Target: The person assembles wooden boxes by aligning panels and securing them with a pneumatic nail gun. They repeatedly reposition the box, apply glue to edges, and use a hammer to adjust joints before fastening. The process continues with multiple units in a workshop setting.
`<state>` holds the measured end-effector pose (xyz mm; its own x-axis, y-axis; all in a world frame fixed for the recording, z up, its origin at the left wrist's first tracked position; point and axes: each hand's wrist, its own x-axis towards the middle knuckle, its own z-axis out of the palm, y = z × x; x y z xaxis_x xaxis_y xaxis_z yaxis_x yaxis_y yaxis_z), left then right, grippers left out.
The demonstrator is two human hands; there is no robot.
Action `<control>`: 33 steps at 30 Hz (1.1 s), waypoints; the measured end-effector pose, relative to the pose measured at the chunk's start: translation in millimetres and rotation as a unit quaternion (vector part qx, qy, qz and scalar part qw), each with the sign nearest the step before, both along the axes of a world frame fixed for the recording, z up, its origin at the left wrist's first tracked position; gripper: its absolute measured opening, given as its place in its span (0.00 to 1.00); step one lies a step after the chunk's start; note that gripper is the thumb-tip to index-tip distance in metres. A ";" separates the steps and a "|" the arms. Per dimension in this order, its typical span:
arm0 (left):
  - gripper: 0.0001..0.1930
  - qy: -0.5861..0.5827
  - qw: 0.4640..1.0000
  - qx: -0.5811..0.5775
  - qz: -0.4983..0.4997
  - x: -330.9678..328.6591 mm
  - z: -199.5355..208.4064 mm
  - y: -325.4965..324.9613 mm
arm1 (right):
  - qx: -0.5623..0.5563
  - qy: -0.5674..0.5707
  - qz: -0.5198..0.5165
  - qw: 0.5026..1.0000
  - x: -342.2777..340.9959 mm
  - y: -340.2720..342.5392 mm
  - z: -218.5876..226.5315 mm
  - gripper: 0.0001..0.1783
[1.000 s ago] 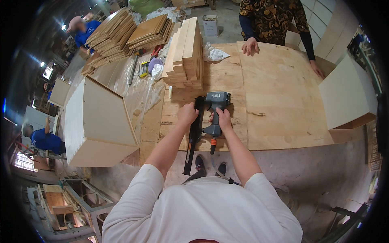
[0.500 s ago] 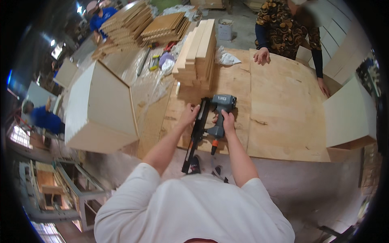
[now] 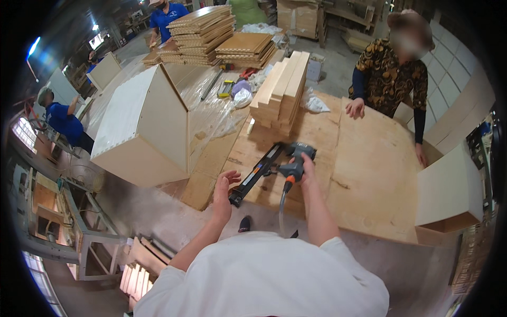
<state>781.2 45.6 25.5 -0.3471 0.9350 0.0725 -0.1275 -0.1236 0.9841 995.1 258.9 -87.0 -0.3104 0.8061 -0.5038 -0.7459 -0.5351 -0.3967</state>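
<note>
My right hand is wrapped round the handle of a dark grey pneumatic nail gun. Its long black magazine slants down toward me on the left, and a clear air hose runs from the orange fitting at the handle's end. Beside the magazine's near end is my left hand, its fingers loosely bent and apart, gripping nothing. Below the gun lies the plywood tabletop. Just beyond the gun stands a stack of pale wooden boards.
At the left stands a white wooden cabinet box; a smaller white box sits at the right corner. Across the table a person in a patterned shirt rests a hand on the edge. Stacked panels and hand tools lie farther back.
My left hand has slid from the magazine's middle to beside its near end. The nail gun has swung so its magazine slants more to the left. My view has shifted.
</note>
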 end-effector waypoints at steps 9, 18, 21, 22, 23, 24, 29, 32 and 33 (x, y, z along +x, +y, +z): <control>0.16 0.105 0.990 0.000 0.092 17.2 -25.1 29.5 | -0.051 0.058 0.055 0.995 -3.9 -58.1 -1.5 0.23; 0.13 -0.019 0.997 -0.010 0.079 39.3 -14.4 38.5 | -0.030 0.018 0.022 0.999 25.6 -62.4 0.1 0.19; 0.18 0.061 0.988 0.013 0.139 17.3 -48.1 68.6 | 0.033 -0.067 0.090 0.993 -16.6 -97.1 23.2 0.14; 0.15 0.063 0.984 0.022 0.168 12.0 -71.1 75.3 | 0.023 -0.048 0.084 0.995 -19.7 -103.9 28.9 0.12; 0.13 0.068 0.979 0.037 0.191 8.7 -82.4 85.3 | 0.018 -0.028 0.073 0.997 -16.5 -101.1 30.8 0.11; 0.14 0.090 0.990 0.045 0.103 27.0 -72.5 84.6 | 0.013 -0.051 0.043 0.998 1.6 -97.4 30.8 0.09; 0.13 0.153 0.986 0.064 0.030 47.7 -46.0 61.8 | 0.119 -0.014 0.003 0.993 48.6 -90.7 48.0 0.11; 0.10 0.139 0.987 0.010 0.083 -26.6 -50.3 39.1 | 0.217 -0.037 0.030 0.975 50.2 -102.4 98.0 0.15; 0.09 0.109 0.989 -0.023 0.101 -57.3 -52.4 31.0 | 0.247 -0.045 0.022 0.968 49.6 -107.3 115.8 0.16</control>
<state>723.9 76.6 -26.9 -0.5073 0.8527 0.1247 0.1099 -0.0795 0.9908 1044.7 151.6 28.8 -0.3228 0.9425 -0.0864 -0.6770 -0.2937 -0.6748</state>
